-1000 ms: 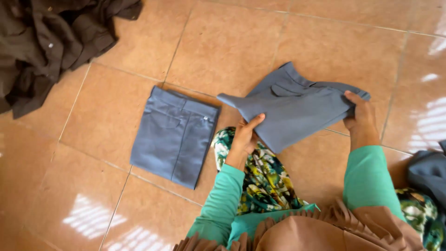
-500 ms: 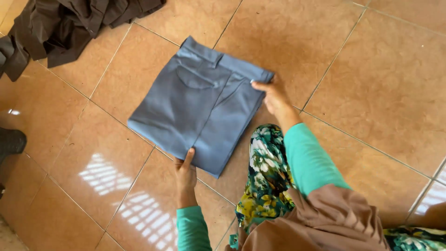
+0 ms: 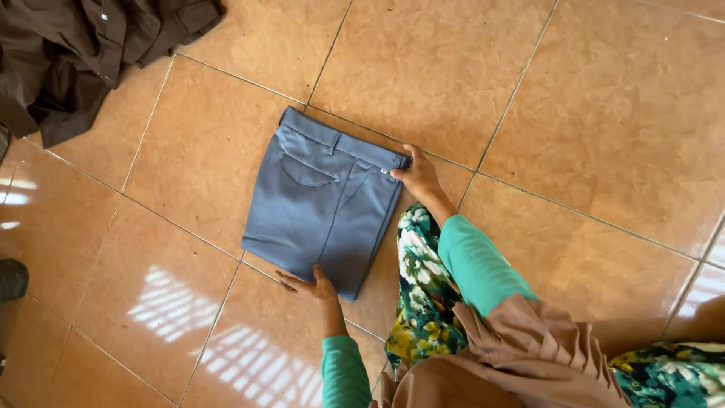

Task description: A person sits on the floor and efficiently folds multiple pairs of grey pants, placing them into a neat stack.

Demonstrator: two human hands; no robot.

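Folded blue trousers now flat on tiled floor, lifted a second ago | left hand spread flat at near edge | right hand fingers pressing waistband corner | dark clothes heap far left, apart | fold appears set, being squared.

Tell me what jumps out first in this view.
Folded blue trousers lie flat mid-floor on orange tiles. The left hand presses flat at their near edge; the right hand touches the waistband corner. A heap of dark brown clothes sits at the top left corner.
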